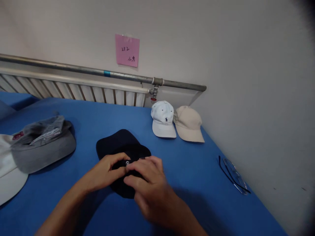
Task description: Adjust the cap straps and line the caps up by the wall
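Note:
A black cap (pixel 119 141) lies on the blue table, its brim pointing to the upper left and its back strap nearest me. My left hand (pixel 105 172) pinches the strap from the left, close to a small metal eyelet. From the right, my right hand (pixel 147 180) holds the strap and the cap's edge, its fingertips almost meeting the left ones. The hands cover part of the strap and the cap's opening.
On the left, a grey cap (pixel 46 147) overlaps a white cap (pixel 12 186). A light blue cap (pixel 162 114) and a beige cap (pixel 189 123) stand at the back by the wall. Glasses (pixel 233 175) lie at the right edge. A radiator (pixel 98 93) runs behind the blue table (pixel 98 226).

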`<state>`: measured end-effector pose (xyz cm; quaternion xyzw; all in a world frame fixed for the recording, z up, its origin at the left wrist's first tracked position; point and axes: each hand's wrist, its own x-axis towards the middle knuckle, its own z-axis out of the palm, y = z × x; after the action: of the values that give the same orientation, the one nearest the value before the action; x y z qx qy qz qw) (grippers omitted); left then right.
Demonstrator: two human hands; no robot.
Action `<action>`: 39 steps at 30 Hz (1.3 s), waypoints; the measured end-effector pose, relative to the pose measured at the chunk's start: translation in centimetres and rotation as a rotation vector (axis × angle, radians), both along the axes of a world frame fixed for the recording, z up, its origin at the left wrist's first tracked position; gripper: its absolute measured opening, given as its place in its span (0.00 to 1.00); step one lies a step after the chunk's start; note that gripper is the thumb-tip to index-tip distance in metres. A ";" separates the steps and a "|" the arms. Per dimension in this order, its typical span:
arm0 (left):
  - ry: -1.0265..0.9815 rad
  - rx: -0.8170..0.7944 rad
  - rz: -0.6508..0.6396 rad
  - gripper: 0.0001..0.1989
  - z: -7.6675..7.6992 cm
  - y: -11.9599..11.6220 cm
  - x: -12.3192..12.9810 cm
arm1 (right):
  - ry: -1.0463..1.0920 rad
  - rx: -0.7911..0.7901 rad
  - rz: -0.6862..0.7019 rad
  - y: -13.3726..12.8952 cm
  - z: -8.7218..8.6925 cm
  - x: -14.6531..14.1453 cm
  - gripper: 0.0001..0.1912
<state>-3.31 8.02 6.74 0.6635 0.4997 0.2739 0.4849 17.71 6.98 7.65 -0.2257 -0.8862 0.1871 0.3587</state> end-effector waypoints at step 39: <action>-0.219 -0.081 -0.001 0.07 -0.2 -0.3 -0.4 | 0.417 -0.999 -0.144 1.0 -2.0 -0.4 0.12</action>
<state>-3.74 7.70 6.51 0.6097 0.4541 0.3240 0.5631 17.30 7.95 5.66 -0.3870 -0.5816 0.6012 0.3880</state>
